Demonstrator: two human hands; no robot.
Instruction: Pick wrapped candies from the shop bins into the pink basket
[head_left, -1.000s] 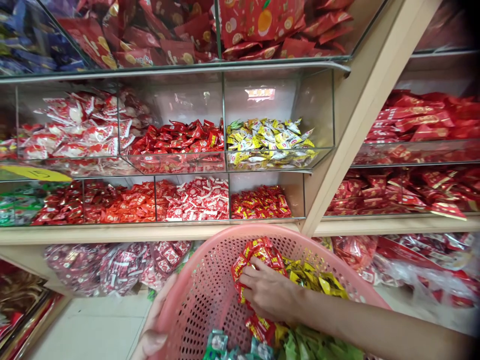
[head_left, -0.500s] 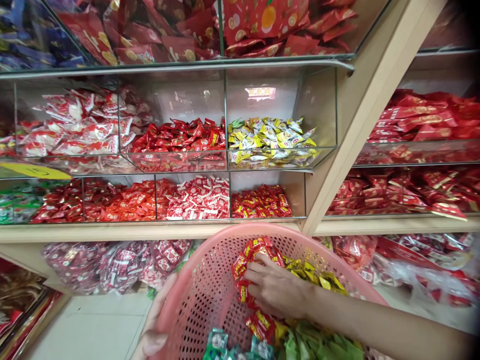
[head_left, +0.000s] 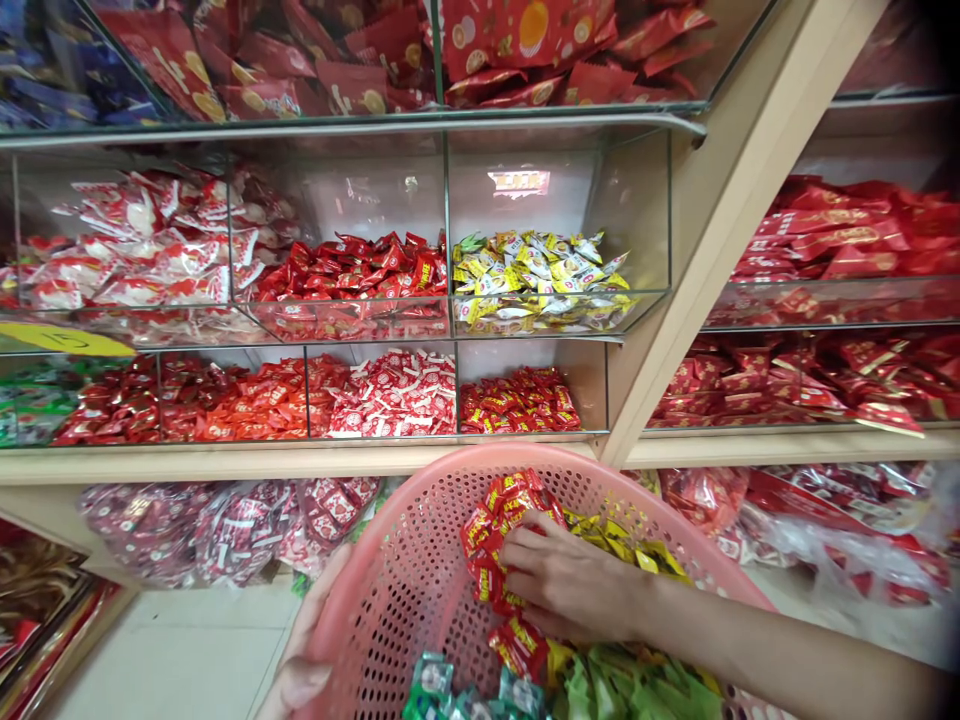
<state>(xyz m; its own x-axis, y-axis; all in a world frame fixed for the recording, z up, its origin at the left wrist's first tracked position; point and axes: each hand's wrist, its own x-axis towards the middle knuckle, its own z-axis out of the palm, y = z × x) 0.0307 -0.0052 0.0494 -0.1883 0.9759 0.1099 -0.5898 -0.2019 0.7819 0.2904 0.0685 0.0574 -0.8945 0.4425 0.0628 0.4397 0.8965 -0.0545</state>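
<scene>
Beneath curled fingers of right hand (head_left: pixel 574 585), I logged red candies (head_left: pixel 481 530), grip unclear. Left hand (head_left: pixel 300 680) clasped pink basket (head_left: pixel 390 580); yellow packets (head_left: pixel 656 558) already inside, remainder unclear.

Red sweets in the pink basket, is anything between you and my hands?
Nothing visible blocks the right hand: its fingers are touching the red sweets. The left hand is at the outside of the pink basket, so the basket's wall stands between it and the sweets.
</scene>
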